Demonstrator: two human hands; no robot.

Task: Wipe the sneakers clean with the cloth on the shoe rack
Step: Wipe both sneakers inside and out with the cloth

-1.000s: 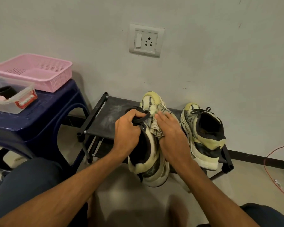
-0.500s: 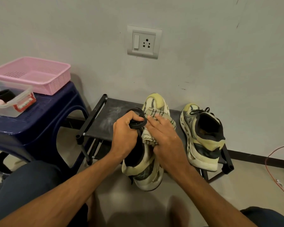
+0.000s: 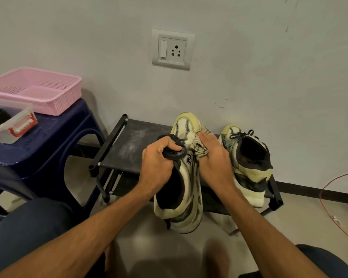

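Note:
My left hand [image 3: 159,163] grips the black tongue of a cream, yellow and black sneaker [image 3: 186,189], holding it heel toward me over the front of the black shoe rack [image 3: 127,145]. My right hand [image 3: 214,159] presses a crumpled checked cloth [image 3: 198,148] against the right side of that sneaker near the toe. The fingers lie over the cloth and hide most of it. The second sneaker [image 3: 247,163] stands on the rack to the right, heel toward me, untouched.
A dark blue plastic stool [image 3: 48,137] stands left of the rack with a pink basket [image 3: 38,89] and a clear lidded box [image 3: 12,123] on it. A wall socket [image 3: 173,49] is above. A red cable [image 3: 329,207] trails on the floor at right. My knees frame the bottom.
My right hand has slid the cloth forward along the sneaker toward its toe. The left hand keeps its grip on the tongue, and the shoe has shifted slightly.

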